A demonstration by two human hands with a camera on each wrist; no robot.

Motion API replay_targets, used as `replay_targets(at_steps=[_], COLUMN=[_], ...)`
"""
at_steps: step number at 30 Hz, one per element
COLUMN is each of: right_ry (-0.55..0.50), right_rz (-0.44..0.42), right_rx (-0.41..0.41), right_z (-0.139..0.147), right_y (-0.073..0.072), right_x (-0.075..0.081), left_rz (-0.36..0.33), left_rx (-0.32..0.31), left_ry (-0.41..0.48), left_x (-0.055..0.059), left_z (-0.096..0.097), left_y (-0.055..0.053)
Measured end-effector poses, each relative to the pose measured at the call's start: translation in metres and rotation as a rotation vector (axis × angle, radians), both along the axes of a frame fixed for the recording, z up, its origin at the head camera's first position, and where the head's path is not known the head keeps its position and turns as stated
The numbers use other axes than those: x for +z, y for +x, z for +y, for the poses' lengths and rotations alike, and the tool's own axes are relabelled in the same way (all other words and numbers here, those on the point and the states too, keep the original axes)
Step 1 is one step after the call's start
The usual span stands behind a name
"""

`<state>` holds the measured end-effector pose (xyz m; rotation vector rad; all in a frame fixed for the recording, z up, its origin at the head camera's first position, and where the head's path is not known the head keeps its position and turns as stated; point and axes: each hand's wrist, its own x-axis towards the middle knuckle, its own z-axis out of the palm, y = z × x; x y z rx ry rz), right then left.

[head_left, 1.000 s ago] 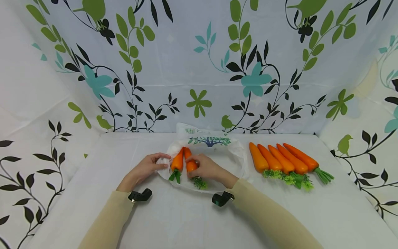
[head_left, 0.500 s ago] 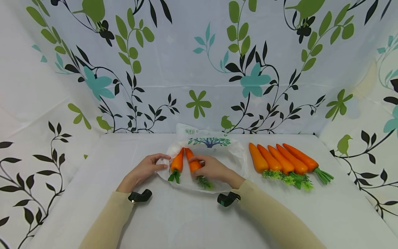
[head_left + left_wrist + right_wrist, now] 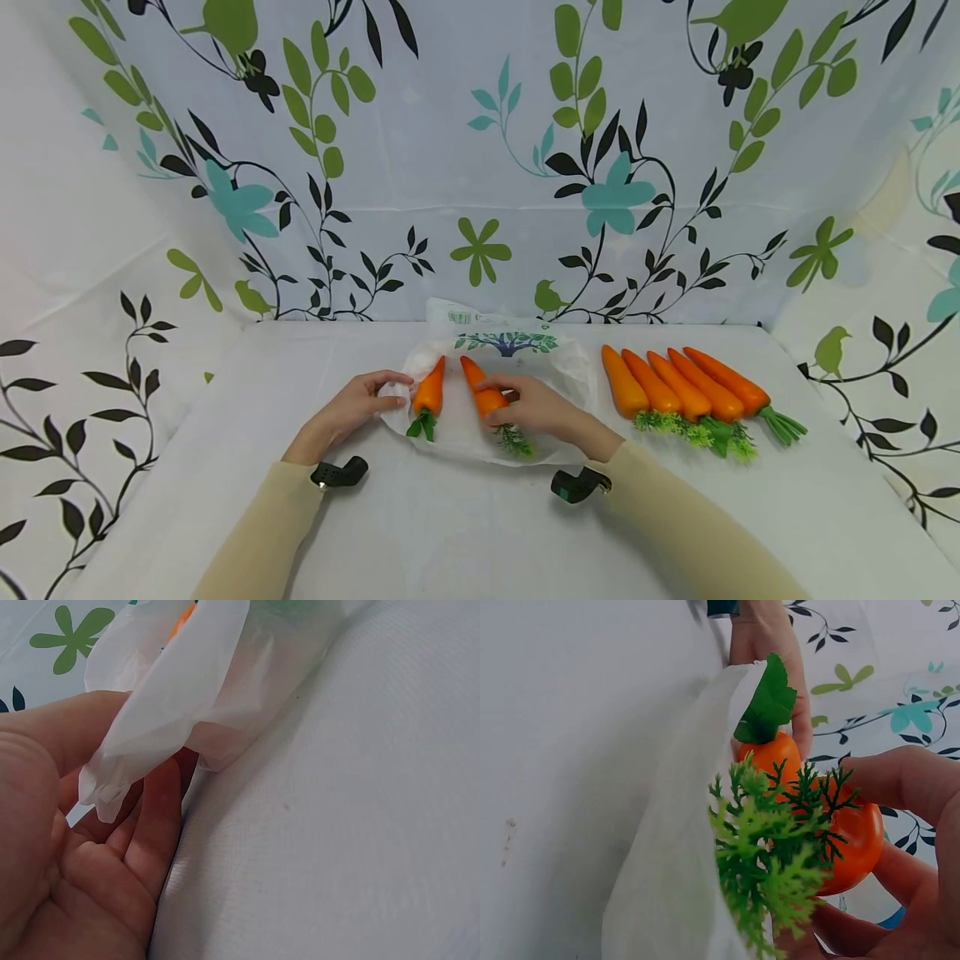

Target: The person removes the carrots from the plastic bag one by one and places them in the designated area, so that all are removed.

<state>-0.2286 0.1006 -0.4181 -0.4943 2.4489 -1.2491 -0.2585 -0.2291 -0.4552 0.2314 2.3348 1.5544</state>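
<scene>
A thin white plastic bag [image 3: 558,367] with a printed tree lies on the table, its mouth towards me. My left hand [image 3: 348,414] holds the bag's left edge; in the left wrist view the film [image 3: 169,712] passes between thumb and fingers. One orange carrot [image 3: 429,392] with flat green leaves lies at the bag's left side. My right hand [image 3: 542,408] grips a second carrot [image 3: 487,398] by its thick end, tip pointing away and leftward. Feathery greens [image 3: 769,844] stick out of that carrot in the right wrist view.
Several more carrots [image 3: 660,387] lie side by side to the right of the bag, green tops towards me. A patterned cloth [image 3: 405,167] hangs behind the white table [image 3: 420,533]. Black wrist cameras [image 3: 341,472] sit on both wrists.
My right hand has shifted to the right with its carrot, opening a gap between it and the other carrot. The left hand stays at the bag's edge.
</scene>
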Motion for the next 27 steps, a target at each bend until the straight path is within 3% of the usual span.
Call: replay_targets(at_steps=[11, 27], right_ry=[0.020, -0.003], right_rz=[0.051, 0.053], right_rx=[-0.005, -0.015], right_z=[0.020, 0.048], right_y=[0.010, 0.019], right_x=[0.005, 0.012], left_rz=[0.008, 0.013], left_rx=[-0.010, -0.006], left_ry=[-0.005, -0.002], left_x=[-0.001, -0.002], left_z=[0.000, -0.001], left_y=[-0.001, -0.001])
